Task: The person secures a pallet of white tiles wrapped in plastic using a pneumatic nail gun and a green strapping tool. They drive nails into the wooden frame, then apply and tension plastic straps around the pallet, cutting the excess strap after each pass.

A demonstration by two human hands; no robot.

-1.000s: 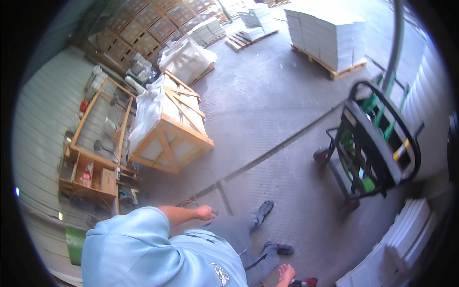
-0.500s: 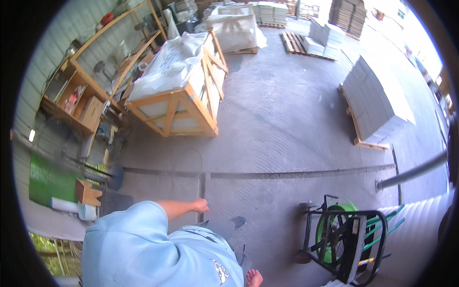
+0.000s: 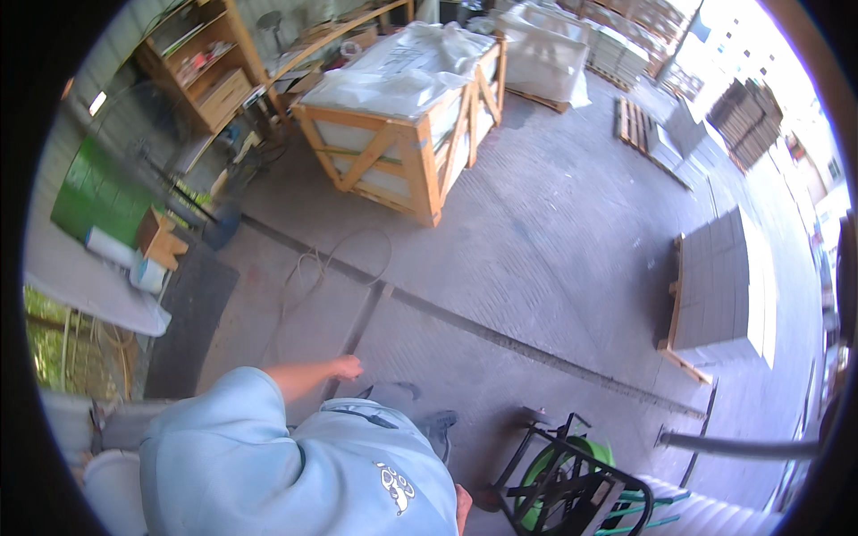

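My left hand [image 3: 349, 366] hangs forward of my body with its fingers curled in, and nothing shows in it. It is over the grey floor, near a dark groove [image 3: 365, 323]. At the lower edge, my right hand [image 3: 463, 506] is beside the blue shirt I wear; its fingers are mostly hidden. Closest to that hand stands a black-framed cart with a green reel [image 3: 572, 478], the two apart. Ahead of my left hand a thin, pale hose [image 3: 308, 268] lies in loose loops on the floor.
A wooden crate [image 3: 420, 165] covered in white plastic stands ahead. To the right, grey blocks [image 3: 719, 299] are stacked on a pallet, with a grey pole [image 3: 742, 447] nearer. A standing fan [image 3: 219, 223], a dark mat [image 3: 192, 317] and wooden shelves [image 3: 210, 76] line the left.
The view has turned, so the floor groove now slants down to the right. The crate and block stack appear farther right. The right hand is more covered by the shirt.
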